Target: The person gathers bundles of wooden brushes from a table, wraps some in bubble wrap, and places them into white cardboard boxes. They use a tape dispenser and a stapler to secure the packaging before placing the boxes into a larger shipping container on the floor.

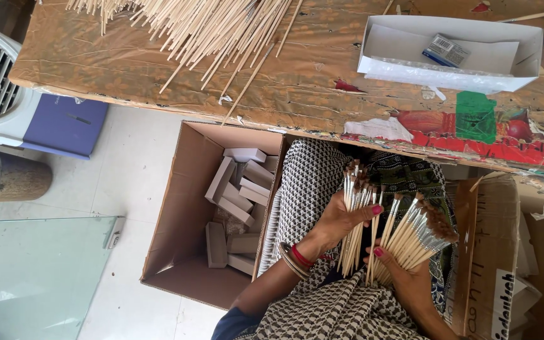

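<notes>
Hands: left hand [338, 221], right hand [404, 277] each grip paintbrush bundles [404, 236] over lap.

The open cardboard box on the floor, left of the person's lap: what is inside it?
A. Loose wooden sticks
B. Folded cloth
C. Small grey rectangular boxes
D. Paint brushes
C: the cardboard box holds small grey boxes; the brushes are in the left hand and right hand.

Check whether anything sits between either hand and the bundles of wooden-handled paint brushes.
Nothing visible does. The left hand already grips one bundle of wooden-handled paint brushes, and the right hand grips a second fanned bundle, both over the lap.
</notes>
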